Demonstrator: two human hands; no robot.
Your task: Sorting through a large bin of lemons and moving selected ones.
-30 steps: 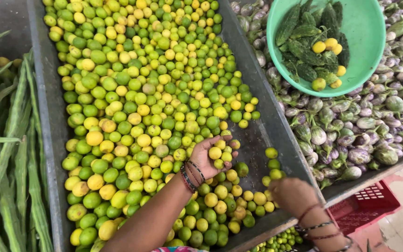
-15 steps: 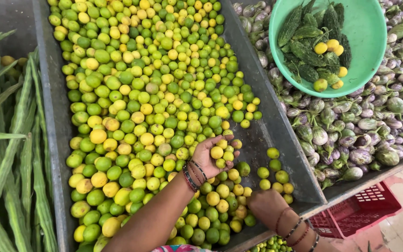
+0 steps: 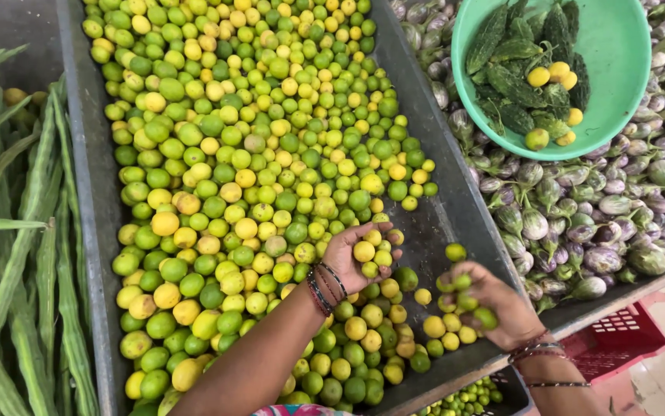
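Left hand (image 3: 359, 258), unmoved since earlier, cupped around several limes (image 3: 364, 251); right hand (image 3: 494, 300), raised from below, closed on green limes over the tray (image 3: 455, 208).

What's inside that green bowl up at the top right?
The green bowl holds dark green bitter gourds and several yellow limes. Whatever lies beneath the gourds is covered. The bowl rests on small purple-white eggplants.

Limes (image 3: 255, 200): smooth, slightly glossy rind. Tray (image 3: 455, 223): dull grey metal, matt. Bowl (image 3: 625, 62): smooth green plastic. Bitter gourds (image 3: 517, 85): rough, ridged skin. Crate (image 3: 617, 343): red plastic.
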